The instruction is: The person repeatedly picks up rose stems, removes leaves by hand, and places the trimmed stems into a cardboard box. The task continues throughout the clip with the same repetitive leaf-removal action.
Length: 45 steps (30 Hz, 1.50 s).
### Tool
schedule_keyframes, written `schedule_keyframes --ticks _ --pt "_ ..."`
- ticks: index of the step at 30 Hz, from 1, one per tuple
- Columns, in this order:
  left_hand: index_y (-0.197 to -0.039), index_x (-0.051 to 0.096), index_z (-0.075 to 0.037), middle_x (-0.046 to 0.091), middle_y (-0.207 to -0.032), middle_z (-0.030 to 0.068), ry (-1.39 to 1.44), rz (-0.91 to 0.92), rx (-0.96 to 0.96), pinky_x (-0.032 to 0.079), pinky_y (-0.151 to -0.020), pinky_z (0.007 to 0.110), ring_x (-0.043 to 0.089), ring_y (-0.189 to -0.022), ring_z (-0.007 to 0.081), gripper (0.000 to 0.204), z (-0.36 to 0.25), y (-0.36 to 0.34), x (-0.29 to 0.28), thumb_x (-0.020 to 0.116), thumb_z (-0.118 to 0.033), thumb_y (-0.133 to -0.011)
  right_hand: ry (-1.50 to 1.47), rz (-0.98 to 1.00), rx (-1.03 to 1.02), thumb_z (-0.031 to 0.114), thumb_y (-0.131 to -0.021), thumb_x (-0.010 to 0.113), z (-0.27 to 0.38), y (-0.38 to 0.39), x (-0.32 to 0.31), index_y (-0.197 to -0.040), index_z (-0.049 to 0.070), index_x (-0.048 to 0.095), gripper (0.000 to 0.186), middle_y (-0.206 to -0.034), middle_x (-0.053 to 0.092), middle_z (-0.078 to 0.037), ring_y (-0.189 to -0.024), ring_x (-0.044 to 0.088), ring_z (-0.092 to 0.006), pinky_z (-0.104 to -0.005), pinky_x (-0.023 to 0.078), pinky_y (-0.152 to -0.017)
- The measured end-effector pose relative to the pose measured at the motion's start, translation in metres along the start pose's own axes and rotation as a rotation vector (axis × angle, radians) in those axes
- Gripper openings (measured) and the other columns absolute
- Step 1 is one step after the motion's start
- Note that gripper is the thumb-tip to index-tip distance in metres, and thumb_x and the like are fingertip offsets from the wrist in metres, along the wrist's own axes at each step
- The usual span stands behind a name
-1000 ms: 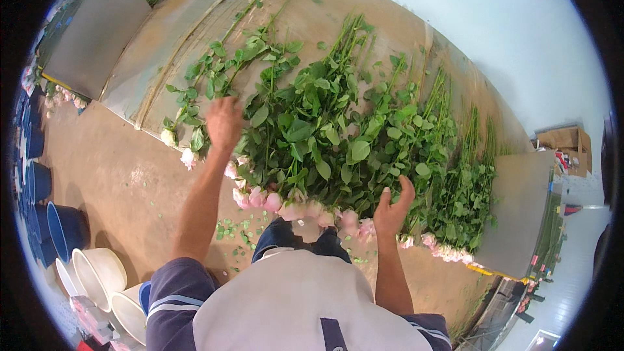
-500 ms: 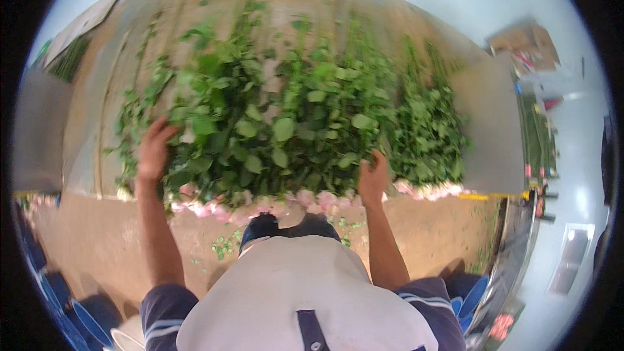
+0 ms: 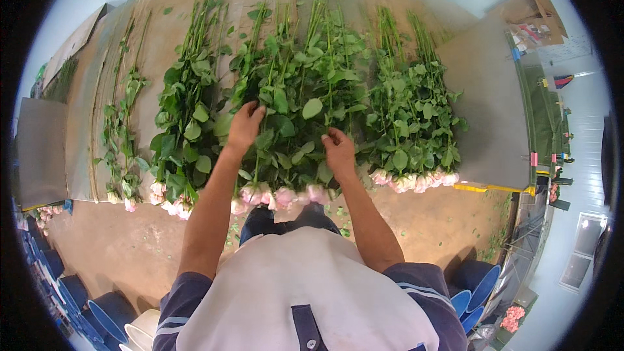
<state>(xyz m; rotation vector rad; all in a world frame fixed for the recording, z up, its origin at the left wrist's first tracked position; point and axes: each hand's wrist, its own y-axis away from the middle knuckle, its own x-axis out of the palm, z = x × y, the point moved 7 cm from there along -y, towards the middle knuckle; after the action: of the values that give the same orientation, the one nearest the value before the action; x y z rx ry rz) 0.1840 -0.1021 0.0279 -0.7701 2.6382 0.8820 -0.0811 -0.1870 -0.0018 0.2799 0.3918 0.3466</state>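
Note:
Long-stemmed pink roses lie in rows on a wide table [image 3: 481, 110], stems pointing away from me and blooms over the near edge. Both my hands are at the middle bunch of roses [image 3: 286, 194]. My left hand [image 3: 243, 131] reaches into the leaves at that bunch's left side, thumb and fingers a little apart; the leaves partly hide its fingertips. At the right side of the same bunch, my right hand [image 3: 340, 155] has its fingers pinched together on a rose stem [image 3: 329, 107]. Leaves cover part of the stem below it.
To the left lie a leafy rose bunch [image 3: 185, 117] and a few thin roses [image 3: 123, 130]. On the right is another bunch [image 3: 416, 117]. A cardboard box [image 3: 533, 16] stands at the far right. Blue buckets [image 3: 110, 315] stand on the floor at left, others [image 3: 480, 286] at right.
My hands have come closer together, the left moving right and the right moving left. The roses, a continuous leafy spread before, now show gaps between bunches. My view has shifted too.

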Motion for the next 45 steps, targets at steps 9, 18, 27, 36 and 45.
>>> schedule_keyframes --ticks 9,18,27,36,45 --pt "-0.144 0.022 -0.002 0.048 -0.128 0.0243 -0.513 -0.299 0.086 0.041 -0.097 0.045 0.046 -0.117 0.0419 0.096 0.017 0.078 0.072 0.075 -0.041 -0.073 0.237 0.029 -0.143 0.024 -0.087 0.061 0.007 0.008 0.005 -0.129 -0.005 0.041 0.055 -0.107 0.06 -0.026 -0.094 0.062 -0.0372 -0.0424 0.048 -0.081" --pt "-0.139 0.03 -0.002 0.057 -0.115 0.0296 -0.187 -0.386 0.085 0.046 -0.088 0.044 0.057 -0.104 0.0437 0.078 0.023 0.062 0.056 0.066 -0.017 -0.071 0.333 0.159 0.033 0.033 -0.086 0.063 0.004 -0.018 0.0 -0.114 -0.006 0.056 0.049 -0.1 0.063 -0.023 -0.086 0.062 -0.0373 -0.0469 0.048 -0.075" --pt "-0.13 0.042 0.004 0.057 -0.117 0.0262 0.007 -0.454 0.136 0.043 -0.094 0.038 0.056 -0.109 0.0375 0.067 0.047 0.05 0.028 0.067 -0.02 -0.073 -0.04 0.182 0.133 0.028 -0.094 0.05 -0.013 -0.015 0.002 -0.13 -0.006 0.043 0.05 -0.1 0.062 -0.019 -0.087 0.062 -0.0307 -0.0444 0.047 -0.079" --pt "-0.132 0.042 -0.003 0.056 -0.113 0.0222 -0.502 -0.512 0.561 0.044 -0.089 0.044 0.055 -0.099 0.0379 0.055 -0.026 0.112 0.045 0.064 -0.018 -0.083 0.027 0.103 0.058 0.017 -0.097 0.042 0.0 -0.003 0.007 -0.115 -0.005 0.051 0.03 -0.081 0.067 -0.012 -0.071 0.064 -0.0209 -0.0359 0.051 -0.065" --pt "-0.126 0.051 0.002 0.065 -0.103 0.0108 0.486 0.35 -0.037 0.049 -0.071 0.031 0.058 -0.081 0.0144 0.044 0.023 0.108 0.16 0.055 -0.022 -0.089 -0.076 0.315 0.031 0.017 -0.096 0.044 0.003 -0.01 0.0 -0.104 -0.004 0.057 0.026 -0.091 0.069 -0.015 -0.068 0.065 -0.0193 -0.0348 0.05 -0.062"
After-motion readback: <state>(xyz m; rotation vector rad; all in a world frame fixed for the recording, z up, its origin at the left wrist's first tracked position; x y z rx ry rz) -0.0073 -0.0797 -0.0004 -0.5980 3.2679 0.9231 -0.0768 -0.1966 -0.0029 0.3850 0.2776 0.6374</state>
